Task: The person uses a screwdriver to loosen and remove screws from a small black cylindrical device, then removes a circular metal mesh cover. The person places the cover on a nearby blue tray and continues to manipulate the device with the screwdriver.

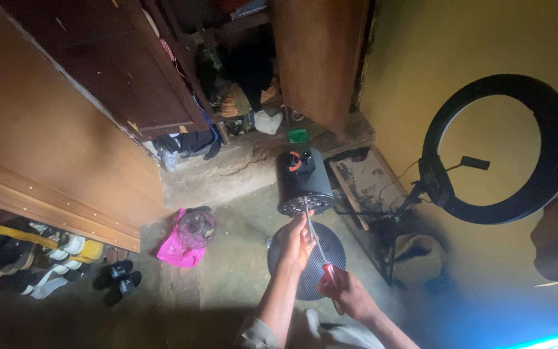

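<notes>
A black fan motor housing (303,181) with an orange knob lies on the concrete floor, its open front facing me. My right hand (350,294) grips the red handle of a long screwdriver (318,249), whose shaft runs up to the housing's front. My left hand (297,242) steadies the shaft about midway, fingers curled loosely beside it. Under both hands lies a round black fan grille (311,271), flat on the floor.
An open brown wardrobe (163,77) full of clothes stands ahead. A pink bag (175,249) with a clear round part lies left. Shoes (79,258) line the bed edge. A black ring light (505,148) on a stand leans at the yellow wall to the right.
</notes>
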